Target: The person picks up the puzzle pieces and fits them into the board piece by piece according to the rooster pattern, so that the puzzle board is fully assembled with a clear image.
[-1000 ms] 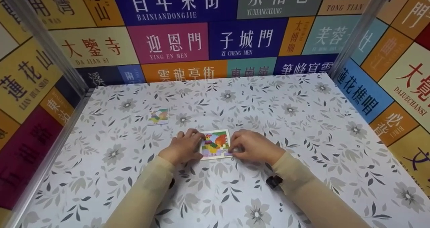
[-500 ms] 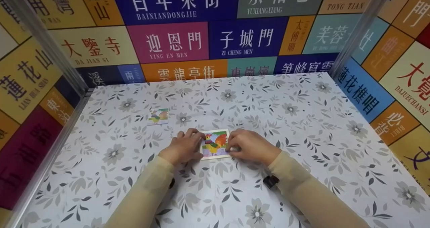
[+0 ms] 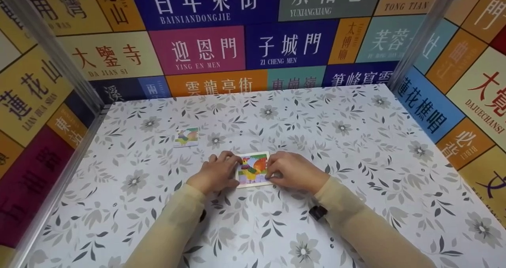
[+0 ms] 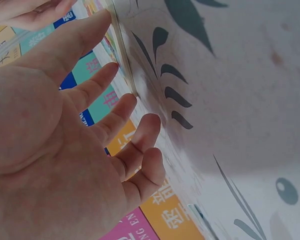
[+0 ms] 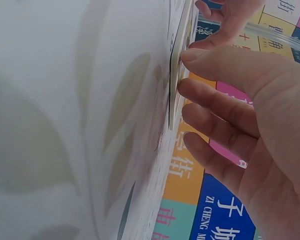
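Observation:
A small framed jigsaw puzzle (image 3: 253, 169) with a colourful rooster picture lies flat between both hands in the head view. My left hand (image 3: 215, 172) rests at its left side, with thumb and fingers spread along the frame. In the left wrist view the thumb and index fingertips touch the puzzle's edge (image 4: 124, 55); the last two fingers bend loosely. My right hand (image 3: 298, 172) touches the right side, near the lower right corner. The right wrist view shows its thumb and index fingertip apart at the puzzle's edge (image 5: 176, 75). What lies under these fingertips is hidden.
A small card (image 3: 186, 137) with a similar rooster picture lies beyond the left hand. A floral cloth (image 3: 158, 204) covers the table. Panels with large characters (image 3: 197, 50) stand along the back and sides, with clear upright posts at the back corners.
My right hand has shifted slightly left over the puzzle. The pale jagged gaps near the puzzle's lower right have closed up. The left hand has stayed still.

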`<action>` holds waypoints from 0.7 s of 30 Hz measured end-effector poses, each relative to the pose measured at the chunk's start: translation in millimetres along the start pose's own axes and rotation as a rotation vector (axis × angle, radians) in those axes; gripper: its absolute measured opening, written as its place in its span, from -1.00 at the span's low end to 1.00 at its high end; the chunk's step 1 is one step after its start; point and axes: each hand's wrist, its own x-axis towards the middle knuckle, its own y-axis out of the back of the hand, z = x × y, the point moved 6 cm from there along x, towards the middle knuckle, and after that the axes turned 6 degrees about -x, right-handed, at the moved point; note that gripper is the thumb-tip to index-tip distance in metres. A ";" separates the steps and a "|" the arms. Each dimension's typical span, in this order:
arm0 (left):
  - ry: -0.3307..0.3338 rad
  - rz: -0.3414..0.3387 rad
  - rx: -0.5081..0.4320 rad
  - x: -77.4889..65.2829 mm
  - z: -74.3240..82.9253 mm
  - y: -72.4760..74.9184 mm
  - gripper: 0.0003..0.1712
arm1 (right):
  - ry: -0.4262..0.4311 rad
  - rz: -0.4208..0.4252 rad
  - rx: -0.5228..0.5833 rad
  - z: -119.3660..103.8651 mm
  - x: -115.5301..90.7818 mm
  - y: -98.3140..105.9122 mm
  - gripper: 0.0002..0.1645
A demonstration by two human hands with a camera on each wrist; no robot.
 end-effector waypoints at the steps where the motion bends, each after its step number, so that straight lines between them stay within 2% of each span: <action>1: 0.001 0.000 0.004 0.1 0.0 -0.1 -0.31 | 0.002 0.002 0.000 0.0 0.1 -0.1 -0.91; 10: 0.000 0.034 0.089 -1.6 7.8 2.1 -0.32 | 0.014 0.031 0.005 0.9 -3.9 0.9 -0.92; 17: 0.003 0.031 0.120 -1.3 8.9 -5.9 -0.28 | -0.077 0.018 0.051 1.0 -11.2 -7.0 -0.89; 21: -0.041 0.090 0.124 -7.3 12.3 -5.1 -0.25 | -0.139 0.051 0.105 4.3 -17.7 -6.6 -0.85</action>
